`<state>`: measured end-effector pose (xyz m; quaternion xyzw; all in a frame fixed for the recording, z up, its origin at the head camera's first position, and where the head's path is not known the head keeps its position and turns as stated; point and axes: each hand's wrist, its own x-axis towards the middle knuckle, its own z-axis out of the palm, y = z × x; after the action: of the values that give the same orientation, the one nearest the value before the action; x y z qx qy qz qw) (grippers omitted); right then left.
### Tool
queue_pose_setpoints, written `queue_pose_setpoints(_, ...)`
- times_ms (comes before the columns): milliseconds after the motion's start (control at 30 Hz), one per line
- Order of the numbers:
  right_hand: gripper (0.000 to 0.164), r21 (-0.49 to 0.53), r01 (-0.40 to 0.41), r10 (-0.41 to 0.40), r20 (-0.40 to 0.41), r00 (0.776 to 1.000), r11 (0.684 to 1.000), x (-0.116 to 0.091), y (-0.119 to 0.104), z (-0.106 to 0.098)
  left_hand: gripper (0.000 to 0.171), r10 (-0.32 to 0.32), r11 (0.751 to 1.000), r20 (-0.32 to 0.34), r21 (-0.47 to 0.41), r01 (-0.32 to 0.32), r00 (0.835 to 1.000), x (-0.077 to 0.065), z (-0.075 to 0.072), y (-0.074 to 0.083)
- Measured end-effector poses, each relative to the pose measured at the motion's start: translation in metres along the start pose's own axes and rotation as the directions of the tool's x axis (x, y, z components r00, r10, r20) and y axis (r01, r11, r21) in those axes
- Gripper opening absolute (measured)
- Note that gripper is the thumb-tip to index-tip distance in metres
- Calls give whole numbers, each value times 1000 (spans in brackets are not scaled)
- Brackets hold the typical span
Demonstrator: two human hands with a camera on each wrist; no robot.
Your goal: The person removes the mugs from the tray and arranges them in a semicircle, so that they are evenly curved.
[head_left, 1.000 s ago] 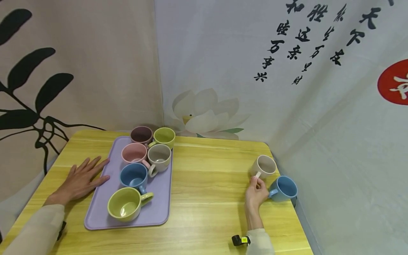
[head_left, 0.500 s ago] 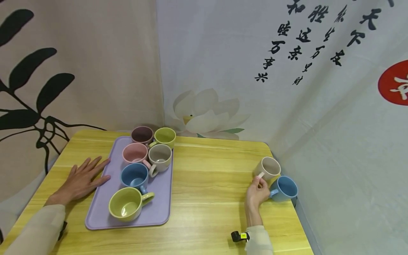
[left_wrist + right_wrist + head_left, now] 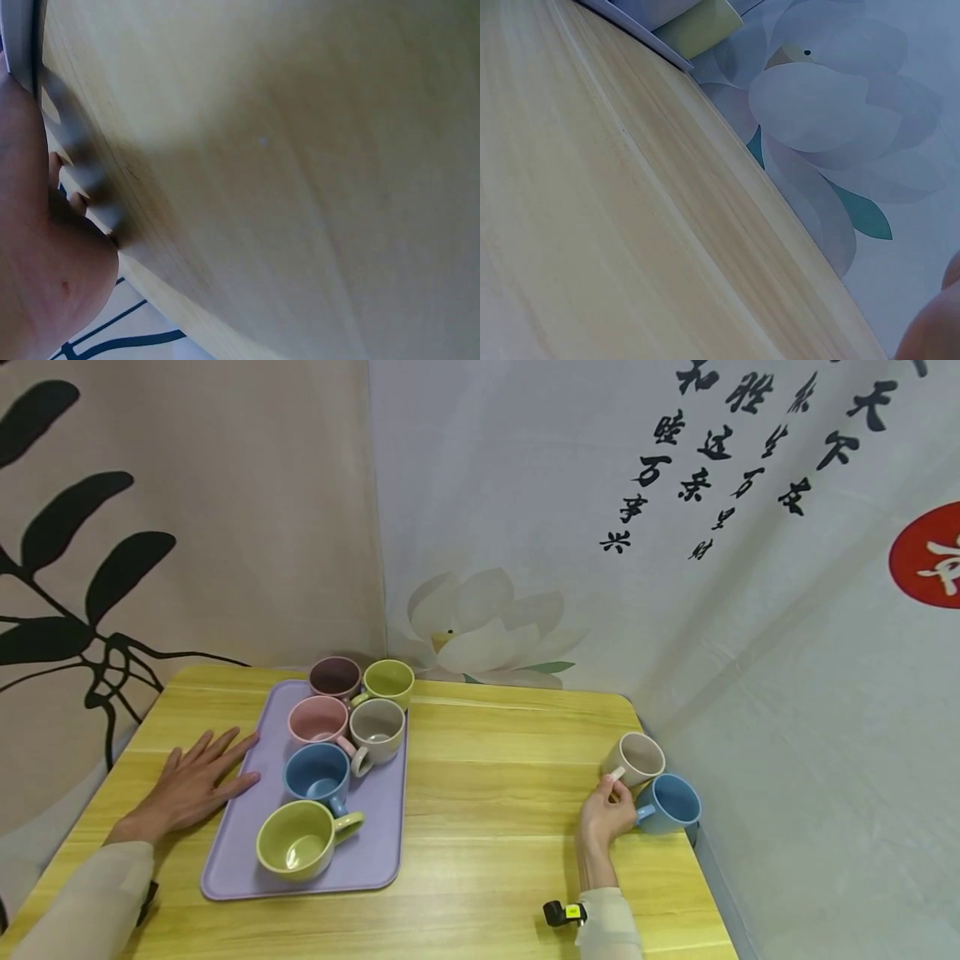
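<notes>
My right hand (image 3: 607,814) pinches the handle of an off-white cup (image 3: 635,758) at the right side of the table. Just in front of that cup, a blue cup (image 3: 670,803) stands close to the table's right edge, its handle beside my hand. On the left, my left hand (image 3: 187,789) lies with spread, straight fingers, the fingertips on the rim of a lilac tray (image 3: 375,860). In the left wrist view the palm side of the left hand (image 3: 52,262) shows at the left edge. Only a bit of the right hand (image 3: 930,326) enters the right wrist view.
The tray carries a front yellow-green cup (image 3: 295,841), a blue cup (image 3: 317,772), a pink cup (image 3: 317,721) and a grey cup (image 3: 377,731). At its far end stand a dark purple cup (image 3: 334,678) and another yellow-green cup (image 3: 388,682). A printed curtain (image 3: 510,510) hangs behind the wooden table (image 3: 495,827).
My right hand has shifted the off-white cup slightly to the right and nearer, up beside the blue cup. The left hand and the tray have stayed in place.
</notes>
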<state>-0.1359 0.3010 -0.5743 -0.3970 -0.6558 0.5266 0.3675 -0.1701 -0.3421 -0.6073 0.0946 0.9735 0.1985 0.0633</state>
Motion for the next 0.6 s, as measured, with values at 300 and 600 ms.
queue_pose_setpoints(300,24,-8,-26,26,-8,1000,1000,-1,0,2,91,-11,1000,6,7,11,1000,1,3,-2)
queue_pose_setpoints(600,25,31,-47,47,-27,999,998,-2,0,4,90,-6,1000,4,2,6,1000,2,3,-3)
